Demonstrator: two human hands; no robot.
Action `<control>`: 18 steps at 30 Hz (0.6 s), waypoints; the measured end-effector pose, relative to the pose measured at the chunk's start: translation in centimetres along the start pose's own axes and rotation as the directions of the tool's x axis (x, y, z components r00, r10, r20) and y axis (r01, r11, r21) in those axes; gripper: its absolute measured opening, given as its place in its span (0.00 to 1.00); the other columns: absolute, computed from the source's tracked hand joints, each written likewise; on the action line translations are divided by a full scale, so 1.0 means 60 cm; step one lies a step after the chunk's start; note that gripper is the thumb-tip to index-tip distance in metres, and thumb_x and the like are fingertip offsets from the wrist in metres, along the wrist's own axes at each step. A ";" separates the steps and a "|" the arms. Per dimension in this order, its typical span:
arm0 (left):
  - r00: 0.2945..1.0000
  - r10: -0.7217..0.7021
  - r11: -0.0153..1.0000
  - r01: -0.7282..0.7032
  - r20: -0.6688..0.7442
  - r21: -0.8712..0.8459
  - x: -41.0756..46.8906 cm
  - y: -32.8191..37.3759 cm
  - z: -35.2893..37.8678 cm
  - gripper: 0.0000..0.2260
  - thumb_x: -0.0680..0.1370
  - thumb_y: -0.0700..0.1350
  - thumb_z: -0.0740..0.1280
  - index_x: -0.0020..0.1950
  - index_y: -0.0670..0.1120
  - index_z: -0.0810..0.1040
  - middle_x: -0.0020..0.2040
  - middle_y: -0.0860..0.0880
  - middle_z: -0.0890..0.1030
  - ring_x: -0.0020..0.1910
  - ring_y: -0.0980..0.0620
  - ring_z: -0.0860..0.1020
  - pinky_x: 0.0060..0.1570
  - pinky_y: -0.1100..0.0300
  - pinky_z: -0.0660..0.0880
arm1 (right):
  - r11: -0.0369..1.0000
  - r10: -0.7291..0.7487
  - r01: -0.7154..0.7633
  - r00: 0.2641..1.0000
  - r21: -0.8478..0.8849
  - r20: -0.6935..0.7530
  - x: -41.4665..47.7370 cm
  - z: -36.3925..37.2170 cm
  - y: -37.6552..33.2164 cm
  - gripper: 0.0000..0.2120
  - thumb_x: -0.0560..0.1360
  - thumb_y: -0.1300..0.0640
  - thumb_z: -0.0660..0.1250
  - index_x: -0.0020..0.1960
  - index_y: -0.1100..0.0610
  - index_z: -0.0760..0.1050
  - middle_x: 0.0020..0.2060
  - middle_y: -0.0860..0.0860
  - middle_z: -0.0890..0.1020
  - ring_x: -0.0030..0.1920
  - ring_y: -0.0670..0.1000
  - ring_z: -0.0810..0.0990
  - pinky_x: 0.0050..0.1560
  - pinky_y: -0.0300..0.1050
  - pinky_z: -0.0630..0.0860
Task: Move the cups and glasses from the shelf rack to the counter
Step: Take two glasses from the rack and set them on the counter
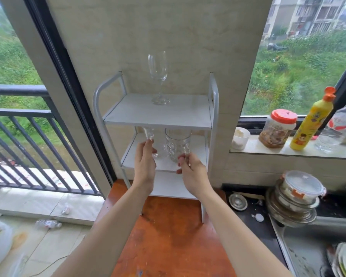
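A white shelf rack [158, 116] stands on the orange counter [168, 236]. A tall clear stemmed glass [157, 76] stands upright on the rack's top shelf. On the middle shelf my left hand [145, 164] grips the stem of a second stemmed glass [149, 136], whose bowl is hidden behind the top shelf. Beside it stands a patterned clear tumbler [177, 145], and my right hand [190, 172] has its fingers on the tumbler's lower right side.
To the right, the window sill holds a small white cup [240, 138], a red-lidded jar [278, 127], a yellow bottle [312, 120] and a clear plastic bottle [338, 128]. Stacked bowls with a lidded container [296, 198] stand by the sink [308, 246]. A balcony railing [18, 116] lies left.
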State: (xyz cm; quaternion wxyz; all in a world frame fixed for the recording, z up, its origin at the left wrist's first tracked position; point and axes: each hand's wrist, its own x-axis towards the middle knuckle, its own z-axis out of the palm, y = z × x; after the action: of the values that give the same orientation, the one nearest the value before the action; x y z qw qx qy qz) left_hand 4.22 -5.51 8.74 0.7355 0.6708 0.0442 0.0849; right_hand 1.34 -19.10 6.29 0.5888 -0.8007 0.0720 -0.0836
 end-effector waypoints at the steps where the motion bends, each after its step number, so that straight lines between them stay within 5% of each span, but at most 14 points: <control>1: 1.000 0.009 1.000 -0.009 -0.002 -0.008 -0.015 0.000 -0.002 0.17 0.78 0.61 0.59 0.54 0.51 0.77 0.45 0.50 0.75 0.38 0.53 0.70 0.44 0.57 0.69 | 0.999 -0.010 0.010 1.000 0.037 -0.013 -0.011 0.002 -0.001 0.08 0.85 0.53 0.58 0.49 0.45 0.73 0.42 0.44 0.79 0.42 0.50 0.83 0.38 0.36 0.73; 6: 0.998 -0.035 0.993 0.029 -0.052 -0.116 -0.086 0.006 -0.022 0.19 0.76 0.64 0.60 0.51 0.53 0.83 0.39 0.51 0.72 0.33 0.56 0.67 0.43 0.55 0.68 | 0.987 -0.021 0.024 1.000 0.160 -0.018 -0.075 0.006 0.004 0.15 0.82 0.46 0.59 0.49 0.57 0.75 0.40 0.50 0.79 0.48 0.58 0.81 0.48 0.52 0.77; 10: 0.987 -0.150 0.971 0.137 -0.053 -0.195 -0.148 -0.008 -0.045 0.20 0.74 0.68 0.62 0.37 0.55 0.82 0.35 0.54 0.71 0.32 0.57 0.67 0.46 0.54 0.70 | 0.983 -0.023 0.032 0.998 0.179 -0.051 -0.125 0.007 0.016 0.31 0.74 0.27 0.53 0.37 0.54 0.72 0.40 0.54 0.81 0.39 0.42 0.80 0.44 0.38 0.75; 12: 0.983 -0.169 0.965 0.149 -0.075 -0.217 -0.179 -0.021 -0.057 0.18 0.74 0.69 0.63 0.33 0.58 0.77 0.34 0.55 0.68 0.33 0.56 0.67 0.47 0.53 0.69 | 0.985 -0.003 0.018 0.996 0.173 -0.086 -0.148 0.012 0.035 0.33 0.73 0.24 0.51 0.33 0.53 0.70 0.38 0.55 0.82 0.37 0.43 0.80 0.43 0.35 0.74; 15: 0.973 -0.216 0.954 0.193 -0.083 -0.229 -0.222 -0.057 -0.075 0.16 0.72 0.70 0.64 0.40 0.61 0.82 0.32 0.56 0.65 0.33 0.56 0.66 0.48 0.52 0.68 | 0.982 0.021 0.001 0.993 0.189 -0.115 -0.192 0.021 0.077 0.37 0.73 0.21 0.50 0.33 0.55 0.71 0.34 0.54 0.81 0.35 0.44 0.79 0.41 0.32 0.73; 18: 0.925 -0.371 0.912 0.346 -0.083 -0.222 -0.264 -0.110 -0.080 0.15 0.68 0.72 0.67 0.43 0.65 0.84 0.30 0.56 0.66 0.35 0.54 0.67 0.49 0.51 0.71 | 0.980 0.101 -0.076 0.987 0.186 -0.127 -0.240 0.024 0.125 0.35 0.73 0.22 0.49 0.29 0.52 0.69 0.32 0.53 0.80 0.37 0.48 0.81 0.44 0.40 0.75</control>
State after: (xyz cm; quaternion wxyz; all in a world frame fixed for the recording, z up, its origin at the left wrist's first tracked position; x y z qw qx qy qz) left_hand -11.78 -4.30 0.94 0.7990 0.5659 0.2031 -0.0062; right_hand -12.52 -16.90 -2.01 0.6558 -0.7325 0.1398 -0.1176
